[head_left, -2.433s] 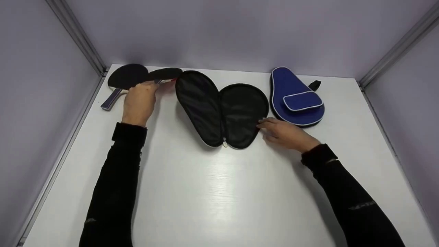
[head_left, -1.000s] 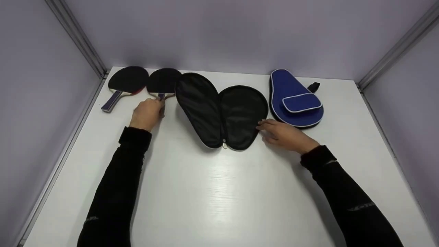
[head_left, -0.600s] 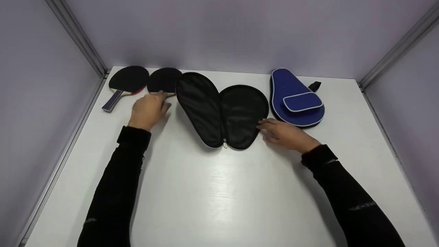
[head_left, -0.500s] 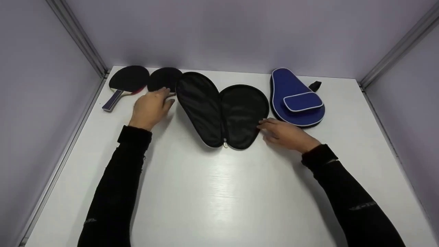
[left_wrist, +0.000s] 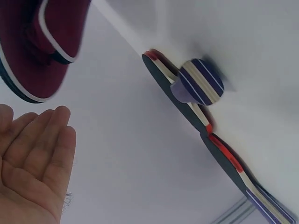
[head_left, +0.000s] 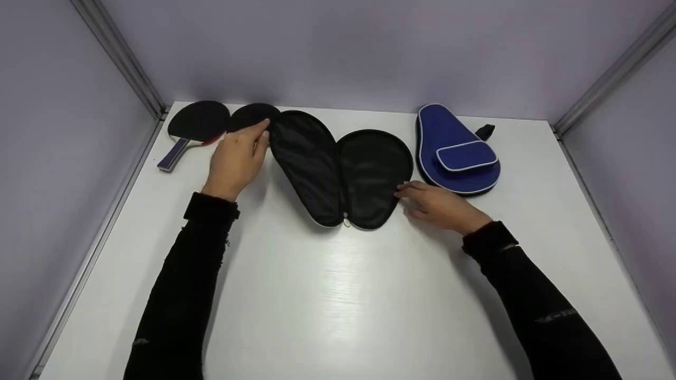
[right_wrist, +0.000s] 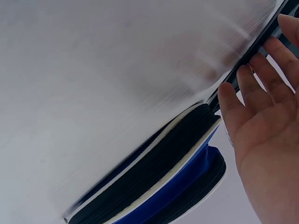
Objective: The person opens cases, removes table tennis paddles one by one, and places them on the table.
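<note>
An unzipped paddle case (head_left: 377, 169) lies spread open, black lining up, its left half tilted off the table. The left wrist view shows its maroon outside with white piping (left_wrist: 28, 79). My left hand (head_left: 237, 161) has its fingertips right at the upper left edge of the case, fingers extended. The nearer ping-pong paddle (head_left: 252, 114) lies behind this hand, which hides its handle. The other ping-pong paddle (head_left: 198, 121) rests at the far left, black face up. With loosely extended fingers, my right hand (head_left: 443, 208) touches the right edge of the case.
A closed blue paddle case (head_left: 449, 142) with white piping and a small pocket lies at the back right, close to the right hand. The white table (head_left: 338, 306) ends at a grey back wall (head_left: 348, 58), with side walls left and right.
My left hand has let go of the nearer paddle, now flat on the table, and moved up and right to the case's left edge. My right hand stays in place.
</note>
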Motion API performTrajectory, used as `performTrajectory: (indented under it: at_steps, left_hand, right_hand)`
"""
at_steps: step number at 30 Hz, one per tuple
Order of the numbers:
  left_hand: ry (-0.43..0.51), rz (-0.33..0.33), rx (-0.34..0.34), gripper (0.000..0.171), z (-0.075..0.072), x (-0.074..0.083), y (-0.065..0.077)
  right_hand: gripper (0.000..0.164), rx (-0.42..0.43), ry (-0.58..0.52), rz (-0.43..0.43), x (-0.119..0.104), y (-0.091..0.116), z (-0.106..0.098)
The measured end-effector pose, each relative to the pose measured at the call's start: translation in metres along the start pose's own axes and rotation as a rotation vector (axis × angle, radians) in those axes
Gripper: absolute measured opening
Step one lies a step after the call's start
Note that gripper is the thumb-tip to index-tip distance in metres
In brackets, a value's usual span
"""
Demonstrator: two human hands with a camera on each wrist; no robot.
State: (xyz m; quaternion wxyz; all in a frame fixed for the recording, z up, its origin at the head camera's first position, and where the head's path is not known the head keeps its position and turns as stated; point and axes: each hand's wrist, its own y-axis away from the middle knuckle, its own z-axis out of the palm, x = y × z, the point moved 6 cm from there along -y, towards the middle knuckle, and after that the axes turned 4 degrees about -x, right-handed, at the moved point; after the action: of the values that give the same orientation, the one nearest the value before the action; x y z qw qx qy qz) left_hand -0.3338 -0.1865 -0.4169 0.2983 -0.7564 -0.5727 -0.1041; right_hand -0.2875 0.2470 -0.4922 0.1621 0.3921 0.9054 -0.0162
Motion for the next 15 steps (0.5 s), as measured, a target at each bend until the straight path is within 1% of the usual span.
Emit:
performTrajectory:
  at_steps: [7,15]
  left_hand:
    - [0.086,-0.003,0.018,0.045,-0.001,0.008,0.001]
    - [0.125,0.043,0.041,0.044,0.003,0.018,0.001]
  right_hand:
    - [0.046,0.001,0.012,-0.005,-0.005,-0.007,0.001]
    - [0.045,0.004,0.028,-0.007,-0.009,-0.013,0.003]
